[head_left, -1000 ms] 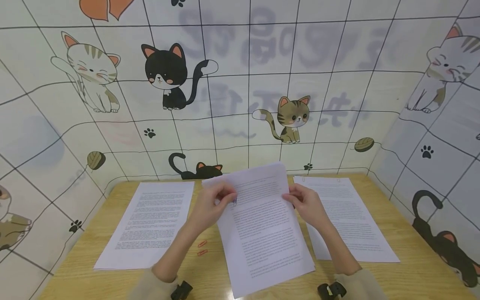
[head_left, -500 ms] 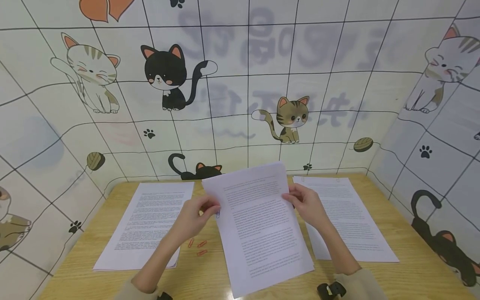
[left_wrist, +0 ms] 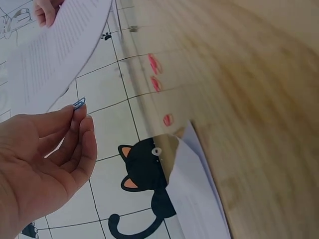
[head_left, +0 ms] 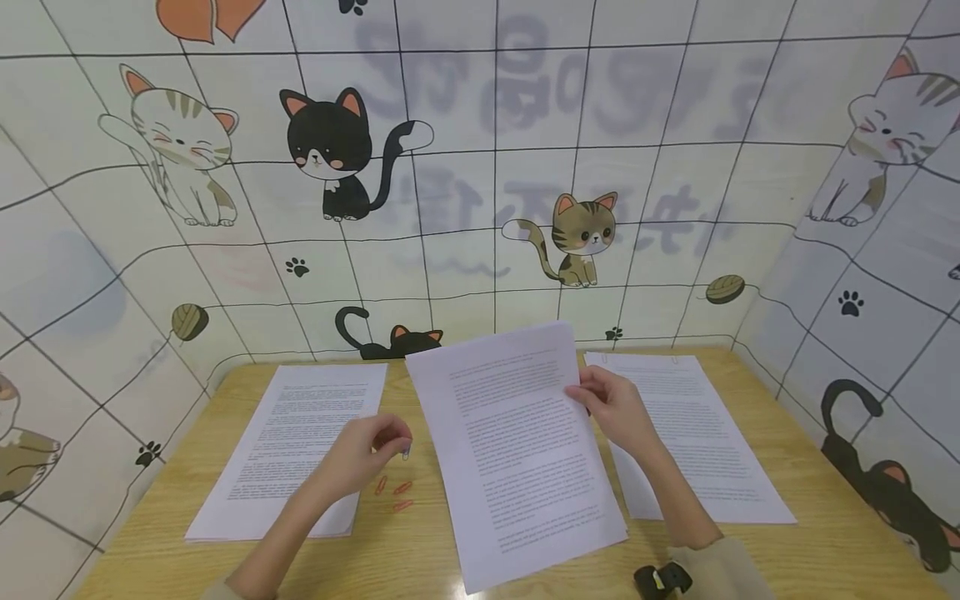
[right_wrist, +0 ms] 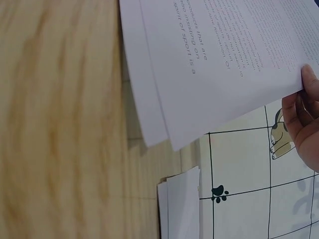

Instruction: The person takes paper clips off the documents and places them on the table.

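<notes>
Blue paperclip [left_wrist: 79, 103] is pinched in left hand [head_left: 363, 446], printed sheets [head_left: 517, 454] gripped in right hand [head_left: 615, 408], more pages [head_left: 300, 442] parked near left edge of desk [head_left: 832, 554].

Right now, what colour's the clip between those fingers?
The clip is blue, clearest in the left wrist view.

Legible print only on the held sheets [right_wrist: 214, 64], near end, right wrist view: "that are", "insisting on", last line "spirit of sport is a". Remaining lines there too small or soft to read. Left stack [head_left: 292, 450] and right stack [head_left: 690, 442]: printed lines, unreadable. Far wall [head_left: 457, 275]: large faint bluish characters, apparently mirror-reversed; not read with confidence.
</notes>
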Available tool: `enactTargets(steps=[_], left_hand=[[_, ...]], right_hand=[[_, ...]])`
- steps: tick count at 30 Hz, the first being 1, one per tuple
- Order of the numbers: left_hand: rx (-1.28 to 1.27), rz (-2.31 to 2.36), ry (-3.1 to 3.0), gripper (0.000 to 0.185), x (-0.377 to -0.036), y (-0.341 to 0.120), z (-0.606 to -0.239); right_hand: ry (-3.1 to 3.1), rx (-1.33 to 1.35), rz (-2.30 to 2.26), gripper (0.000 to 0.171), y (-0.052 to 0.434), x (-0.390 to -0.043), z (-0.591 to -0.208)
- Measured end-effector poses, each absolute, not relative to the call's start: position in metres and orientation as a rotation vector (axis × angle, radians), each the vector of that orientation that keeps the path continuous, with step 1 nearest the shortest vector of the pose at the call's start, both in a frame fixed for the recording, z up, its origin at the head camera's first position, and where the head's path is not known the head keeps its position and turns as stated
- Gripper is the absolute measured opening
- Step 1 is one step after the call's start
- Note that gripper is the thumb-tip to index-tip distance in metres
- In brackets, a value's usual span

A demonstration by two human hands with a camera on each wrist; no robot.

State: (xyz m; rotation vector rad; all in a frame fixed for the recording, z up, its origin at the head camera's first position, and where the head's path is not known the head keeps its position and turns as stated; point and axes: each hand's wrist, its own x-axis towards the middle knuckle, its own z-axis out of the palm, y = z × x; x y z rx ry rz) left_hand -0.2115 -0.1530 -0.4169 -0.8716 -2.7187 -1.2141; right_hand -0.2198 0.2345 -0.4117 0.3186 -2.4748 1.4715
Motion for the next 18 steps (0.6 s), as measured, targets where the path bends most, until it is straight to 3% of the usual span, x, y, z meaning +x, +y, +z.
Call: enactTargets(steps=[18], left_hand=[[-0.961, -1.254, -2.921, 0.007, -0.203, -0.18, -0.423]], right_hand=[[-2.484, 0.309, 1.469, 0.009, 0.233, -0.219, -0.41]])
